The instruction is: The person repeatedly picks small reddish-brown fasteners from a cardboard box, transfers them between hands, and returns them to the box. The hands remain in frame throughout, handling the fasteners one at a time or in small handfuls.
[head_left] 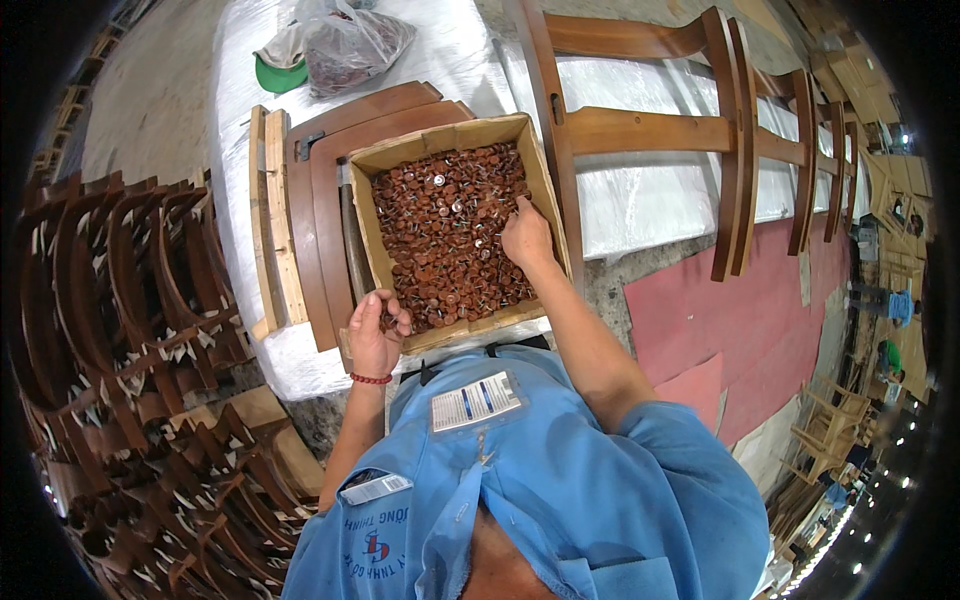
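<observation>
A cardboard box (540,180) in front of me is filled with brown round-headed nail-on glides (450,225), their thin metal nails poking out; a few pale discs show among them. My right hand (526,236) reaches over the box's right side, fingers bent and closed on glides at the edge of the pile; the fingertips are partly hidden. At the near left corner my left hand (376,335) is raised with its fingers curled in. Brown bits show by those fingers, but I cannot make out what they hold. A red bead bracelet (371,379) circles the left wrist.
Brown wooden panels (330,200) and pale wood strips (276,220) lie left of the box on a plastic-wrapped surface (440,60). Behind it sit a plastic bag (355,45) and a green-brimmed cap (280,75). Wooden chair frames (650,130) stand right; curved brown parts (120,270) are stacked left.
</observation>
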